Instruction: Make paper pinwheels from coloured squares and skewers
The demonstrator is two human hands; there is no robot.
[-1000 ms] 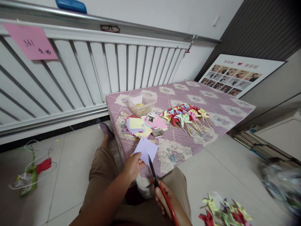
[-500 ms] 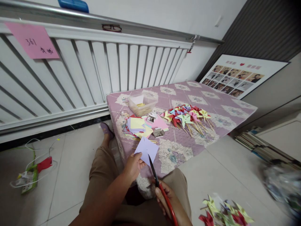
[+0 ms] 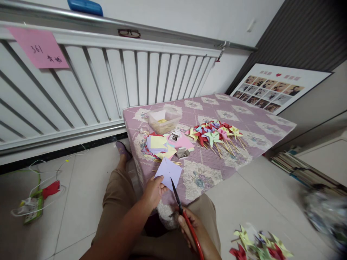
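A square of lilac paper [image 3: 168,172] is pinched by its near corner in my left hand [image 3: 154,190]. My right hand [image 3: 193,227] grips red-handled scissors [image 3: 178,198], whose dark blades lie at the paper's lower right edge with the tip reaching inward. Just beyond the paper are a pile of coloured paper squares [image 3: 157,143], a small open box [image 3: 183,153] and some thin sticks. To their right, finished paper pinwheels [image 3: 213,136] on sticks lie in a heap on the flowered cloth [image 3: 200,180].
A clear plastic tub [image 3: 164,122] with sticks stands near the white radiator [image 3: 108,79]. More pinwheels [image 3: 261,243] lie low on the right. A power strip [image 3: 34,209] with cords is on the floor at left. Books [image 3: 303,173] and a photo board [image 3: 268,88] stand at right.
The scissors and the lilac paper stay in nearly the same place; the paper's right corner has shifted very slightly left. Both hands keep their hold.
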